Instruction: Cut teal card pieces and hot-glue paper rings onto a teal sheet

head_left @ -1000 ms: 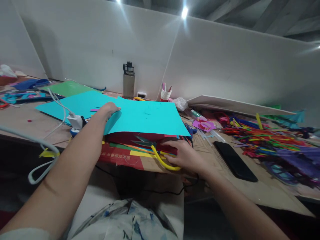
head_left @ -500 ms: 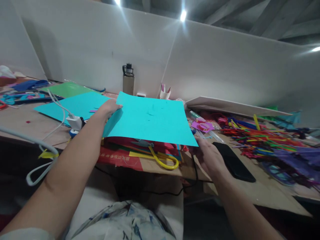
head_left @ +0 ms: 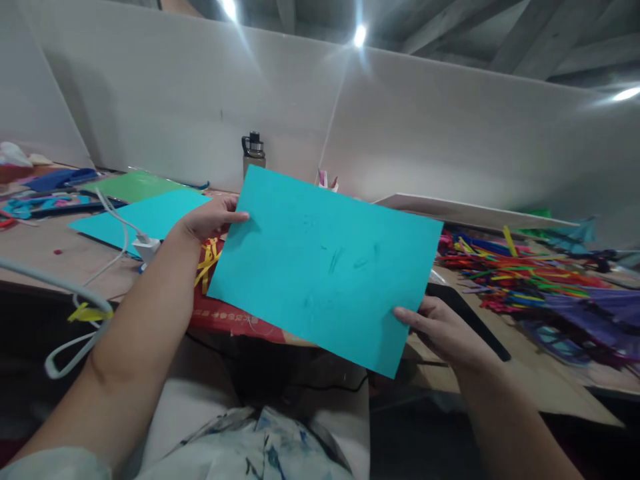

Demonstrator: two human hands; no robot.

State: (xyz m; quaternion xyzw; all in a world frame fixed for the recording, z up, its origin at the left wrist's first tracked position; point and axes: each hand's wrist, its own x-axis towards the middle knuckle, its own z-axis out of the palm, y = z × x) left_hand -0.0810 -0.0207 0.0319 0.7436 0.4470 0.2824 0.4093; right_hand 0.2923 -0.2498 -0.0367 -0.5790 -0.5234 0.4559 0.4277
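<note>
A turquoise sheet of paper (head_left: 320, 260) with a few faint dark marks is held up in front of me, tilted with its right side lower. My left hand (head_left: 213, 217) pinches its left edge, thumb on the near face. Lower on the right edge, my right hand (head_left: 445, 327) grips the sheet the same way. Behind it, much of the desk's middle is hidden. Yellow strips (head_left: 207, 263) show just below my left hand. A black phone (head_left: 470, 320) lies partly covered behind my right hand.
Another turquoise sheet (head_left: 150, 217) and a green sheet (head_left: 140, 185) lie at left, near a white charger (head_left: 147, 250) with cables. A bottle (head_left: 254, 150) stands by the white partition (head_left: 425, 133). Colourful pipe cleaners (head_left: 515, 273) are heaped at right.
The sheet has turned to face me more, its right side swung outward and its lower corner dropped. My right hand moved right and now shows its thumb on the sheet.
</note>
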